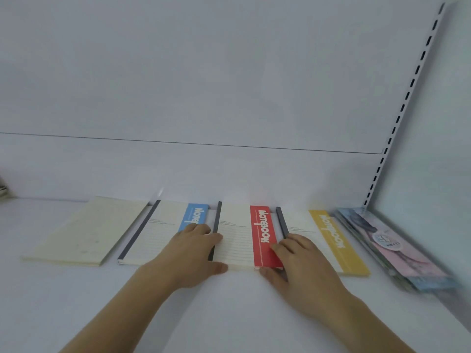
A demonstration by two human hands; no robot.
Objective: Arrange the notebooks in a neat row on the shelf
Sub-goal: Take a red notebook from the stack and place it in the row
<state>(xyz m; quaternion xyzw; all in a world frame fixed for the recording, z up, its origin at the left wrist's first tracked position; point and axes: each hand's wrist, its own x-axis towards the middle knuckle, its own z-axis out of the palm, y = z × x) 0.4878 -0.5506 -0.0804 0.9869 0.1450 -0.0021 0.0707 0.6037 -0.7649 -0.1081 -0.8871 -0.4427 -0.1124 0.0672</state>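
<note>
Several notebooks lie flat side by side on the white shelf (76, 301). From the left: a plain cream notebook (84, 233), one with a blue stripe (163, 233), one with a red stripe (239, 238), one with a yellow stripe (331, 240). My left hand (193, 253) lies on the blue notebook's right part, fingers on the red notebook's dark spine, thumb at its front edge. My right hand (295, 263) lies on the yellow notebook's left part, fingers touching the red stripe's edge, thumb at the red notebook's front corner.
A stack of pastel pink and blue booklets (397, 250) lies at the far right by the slotted upright (397, 118). The shelf's white back panel (229, 98) rises just behind the notebooks. A small dark object (3, 192) shows at the left edge.
</note>
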